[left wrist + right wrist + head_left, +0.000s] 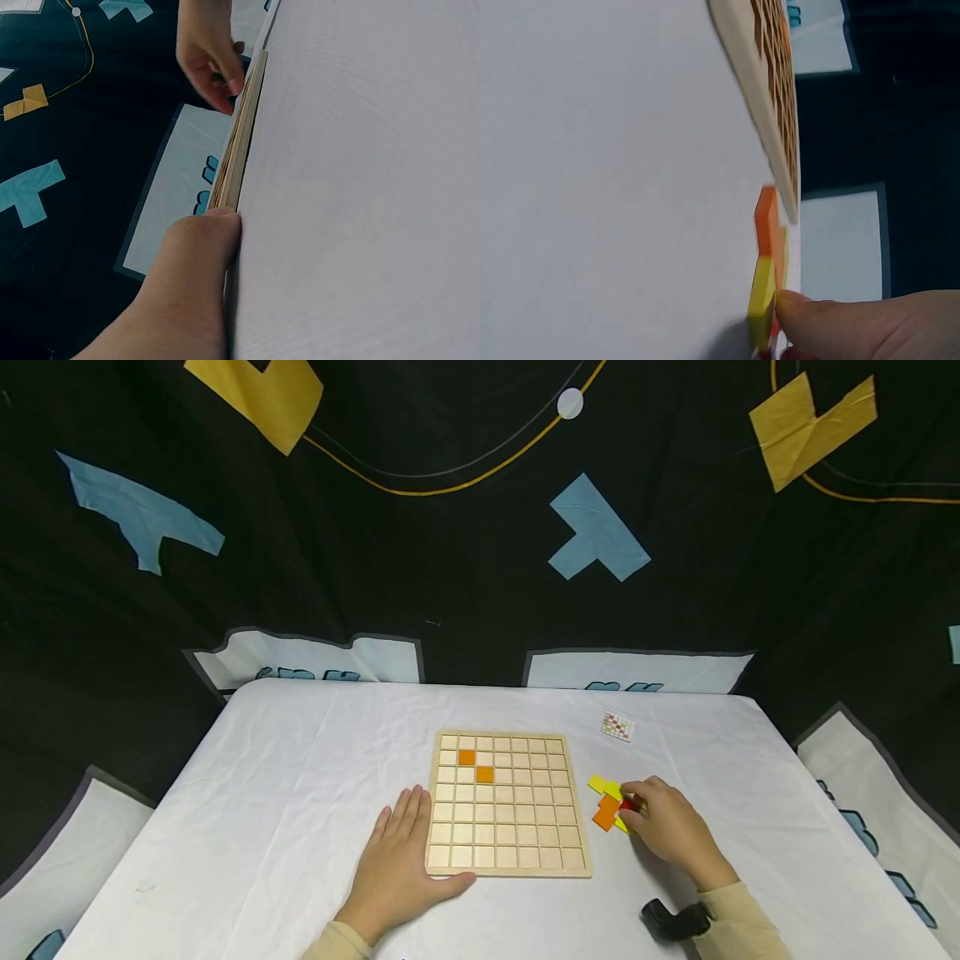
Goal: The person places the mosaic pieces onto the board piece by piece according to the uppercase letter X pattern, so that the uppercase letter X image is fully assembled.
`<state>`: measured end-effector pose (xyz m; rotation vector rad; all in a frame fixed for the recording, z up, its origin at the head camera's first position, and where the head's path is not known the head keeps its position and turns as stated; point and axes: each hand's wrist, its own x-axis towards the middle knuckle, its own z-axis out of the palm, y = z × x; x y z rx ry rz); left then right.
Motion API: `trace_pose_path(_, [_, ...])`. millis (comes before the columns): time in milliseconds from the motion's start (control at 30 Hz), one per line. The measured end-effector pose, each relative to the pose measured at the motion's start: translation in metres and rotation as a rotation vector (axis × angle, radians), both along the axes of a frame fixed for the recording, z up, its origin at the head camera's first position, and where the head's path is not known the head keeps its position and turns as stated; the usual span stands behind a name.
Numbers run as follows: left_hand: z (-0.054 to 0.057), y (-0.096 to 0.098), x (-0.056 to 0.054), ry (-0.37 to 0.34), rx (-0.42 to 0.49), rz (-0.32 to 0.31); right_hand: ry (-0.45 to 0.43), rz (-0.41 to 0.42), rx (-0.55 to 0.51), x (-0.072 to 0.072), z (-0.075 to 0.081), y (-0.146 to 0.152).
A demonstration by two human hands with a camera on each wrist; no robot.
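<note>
A square wooden grid board (512, 874) lies on the table, with two orange tiles (485, 774) set diagonally in its upper left cells. My left hand (397, 864) rests flat along the board's left edge, fingers straight, its thumb touching the near edge. In the left wrist view, that thumb (202, 240) lies against the board's side. Right of the board is a small cluster of yellow tiles (597, 783), orange tiles (604, 815) and a red tile (627, 805). My right hand (667, 822) curls over the cluster, thumb and forefinger pinching the red tile; its palm side is hidden.
A small card (618, 726) printed with a coloured grid lies beyond the board to the right. A black device (675, 921) sits at my right wrist. White cloth (262, 827) covers the table, and a dark patterned curtain (450, 568) hangs behind it.
</note>
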<state>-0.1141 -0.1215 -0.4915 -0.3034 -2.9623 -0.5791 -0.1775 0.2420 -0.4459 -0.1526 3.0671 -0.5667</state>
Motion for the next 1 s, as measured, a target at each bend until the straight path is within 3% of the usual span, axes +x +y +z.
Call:
trace_pose_path(267, [0.000, 0.000, -0.001, -0.010, -0.008, 0.005, -0.024, -0.006, -0.023, 0.003, -0.002, 0.011])
trace_pose_path(567, [-0.001, 0.000, -0.001, 0.000, 0.003, 0.002, -0.041, -0.045, -0.108, -0.003, 0.002, 0.008])
trace_pose_path(700, [-0.001, 0.000, -0.001, 0.009, 0.000, 0.003, -0.030, -0.048, -0.191, -0.007, 0.004, -0.006])
trace_pose_path(1000, [0.000, 0.000, -0.001, -0.009, 0.002, 0.001, 0.012, 0.079, -0.333, -0.014, -0.001, -0.067])
